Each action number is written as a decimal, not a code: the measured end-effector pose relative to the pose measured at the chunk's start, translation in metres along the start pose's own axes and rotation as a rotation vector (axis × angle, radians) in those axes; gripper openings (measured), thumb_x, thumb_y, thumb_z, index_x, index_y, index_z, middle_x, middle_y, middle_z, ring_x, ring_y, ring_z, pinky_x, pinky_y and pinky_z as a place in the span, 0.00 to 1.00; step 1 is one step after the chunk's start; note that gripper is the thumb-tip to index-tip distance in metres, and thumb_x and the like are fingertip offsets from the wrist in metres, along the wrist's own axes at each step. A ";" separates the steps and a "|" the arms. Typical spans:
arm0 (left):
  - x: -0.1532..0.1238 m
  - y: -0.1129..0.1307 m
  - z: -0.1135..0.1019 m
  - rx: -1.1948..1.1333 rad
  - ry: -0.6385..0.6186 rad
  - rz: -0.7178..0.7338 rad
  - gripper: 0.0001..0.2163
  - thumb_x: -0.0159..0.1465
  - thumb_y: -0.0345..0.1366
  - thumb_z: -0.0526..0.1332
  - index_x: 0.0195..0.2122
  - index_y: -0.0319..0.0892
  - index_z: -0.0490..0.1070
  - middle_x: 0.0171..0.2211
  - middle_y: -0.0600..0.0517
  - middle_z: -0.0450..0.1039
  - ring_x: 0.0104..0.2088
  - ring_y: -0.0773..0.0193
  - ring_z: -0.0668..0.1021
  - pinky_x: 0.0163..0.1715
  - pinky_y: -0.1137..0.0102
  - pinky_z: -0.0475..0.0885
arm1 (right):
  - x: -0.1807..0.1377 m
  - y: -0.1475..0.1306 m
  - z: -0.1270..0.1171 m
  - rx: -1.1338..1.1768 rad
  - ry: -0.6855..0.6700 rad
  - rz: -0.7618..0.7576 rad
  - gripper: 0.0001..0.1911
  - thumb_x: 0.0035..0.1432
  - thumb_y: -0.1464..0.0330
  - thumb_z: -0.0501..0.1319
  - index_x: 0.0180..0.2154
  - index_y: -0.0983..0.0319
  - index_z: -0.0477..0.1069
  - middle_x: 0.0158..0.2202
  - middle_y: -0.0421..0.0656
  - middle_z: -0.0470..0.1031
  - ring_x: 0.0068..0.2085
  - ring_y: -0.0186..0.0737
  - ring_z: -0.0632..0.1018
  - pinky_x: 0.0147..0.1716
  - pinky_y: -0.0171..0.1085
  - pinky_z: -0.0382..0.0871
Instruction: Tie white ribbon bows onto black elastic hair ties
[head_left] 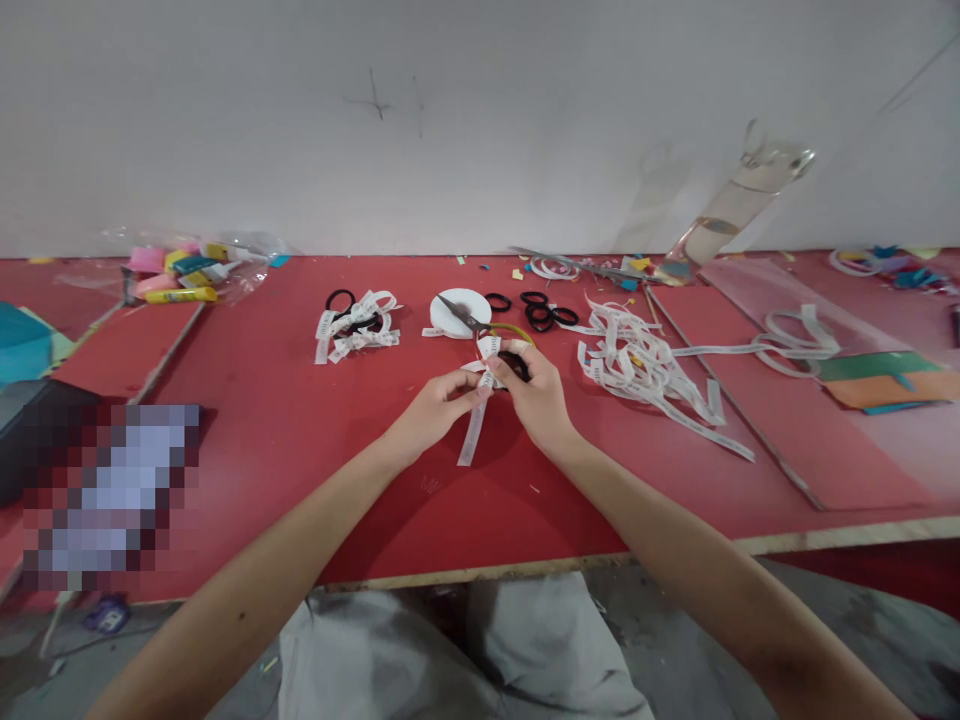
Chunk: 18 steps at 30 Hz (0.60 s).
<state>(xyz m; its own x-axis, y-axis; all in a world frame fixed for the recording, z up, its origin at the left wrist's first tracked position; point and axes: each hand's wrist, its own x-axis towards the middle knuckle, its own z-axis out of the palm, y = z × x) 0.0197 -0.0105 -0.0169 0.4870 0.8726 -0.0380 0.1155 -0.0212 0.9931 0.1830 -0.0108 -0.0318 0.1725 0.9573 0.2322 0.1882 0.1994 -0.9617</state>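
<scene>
Above the red table, my left hand (439,412) pinches a white printed ribbon (472,432), whose loose end hangs down. My right hand (544,400) is closed around a black hair tie (516,364) and the same ribbon, its fingertips meeting those of the left. The ribbon loops at the hair tie; fingers partly hide the crossing. Just beyond lie scissors (471,321) with a yellow handle, their blades resting over a white ribbon roll (444,317). Several loose black hair ties (541,322) lie behind my right hand. To the left sit hair ties with ribbons (363,328) on them.
Cut ribbon strips (637,355) lie tangled at right. A glass bottle (727,215) leans against the wall (480,130). Coloured sheets (885,380) are at far right. Glue tubes (180,295) and a bag lie at back left, a blurred-out device (120,490) in front.
</scene>
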 end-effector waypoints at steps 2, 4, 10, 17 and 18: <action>0.000 0.001 0.000 -0.037 -0.011 -0.014 0.14 0.62 0.47 0.61 0.36 0.40 0.73 0.36 0.53 0.73 0.41 0.62 0.72 0.47 0.69 0.65 | 0.000 0.000 0.000 -0.013 0.001 -0.012 0.13 0.56 0.60 0.64 0.40 0.60 0.73 0.36 0.41 0.77 0.35 0.36 0.75 0.37 0.37 0.71; 0.000 0.002 -0.001 -0.078 -0.015 -0.036 0.13 0.61 0.46 0.62 0.36 0.40 0.73 0.36 0.53 0.73 0.42 0.62 0.72 0.49 0.68 0.64 | 0.000 0.000 0.000 -0.021 -0.003 -0.021 0.13 0.56 0.60 0.64 0.40 0.61 0.73 0.35 0.41 0.77 0.34 0.36 0.75 0.37 0.37 0.71; 0.001 -0.002 0.000 -0.223 -0.022 -0.116 0.13 0.59 0.45 0.64 0.33 0.40 0.73 0.34 0.52 0.72 0.42 0.60 0.73 0.51 0.64 0.64 | -0.001 0.001 0.002 0.000 -0.027 -0.007 0.14 0.56 0.59 0.64 0.41 0.60 0.73 0.35 0.41 0.77 0.34 0.36 0.75 0.35 0.37 0.72; 0.003 -0.005 0.000 -0.166 -0.020 -0.108 0.14 0.61 0.47 0.62 0.31 0.40 0.70 0.32 0.53 0.69 0.40 0.62 0.73 0.49 0.64 0.65 | -0.002 0.000 0.002 -0.017 -0.030 -0.018 0.13 0.56 0.59 0.64 0.40 0.60 0.72 0.34 0.41 0.76 0.34 0.37 0.75 0.36 0.37 0.72; 0.003 -0.005 0.000 -0.130 -0.017 -0.101 0.14 0.62 0.48 0.61 0.31 0.40 0.69 0.32 0.53 0.69 0.39 0.62 0.73 0.48 0.65 0.66 | -0.002 0.000 0.002 -0.017 -0.035 -0.020 0.13 0.56 0.59 0.64 0.40 0.60 0.72 0.35 0.41 0.76 0.34 0.38 0.75 0.36 0.37 0.72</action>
<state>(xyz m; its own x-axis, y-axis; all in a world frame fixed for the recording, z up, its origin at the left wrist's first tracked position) 0.0208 -0.0081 -0.0218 0.4936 0.8585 -0.1391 0.0517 0.1307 0.9901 0.1810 -0.0118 -0.0326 0.1348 0.9599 0.2459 0.2080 0.2152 -0.9542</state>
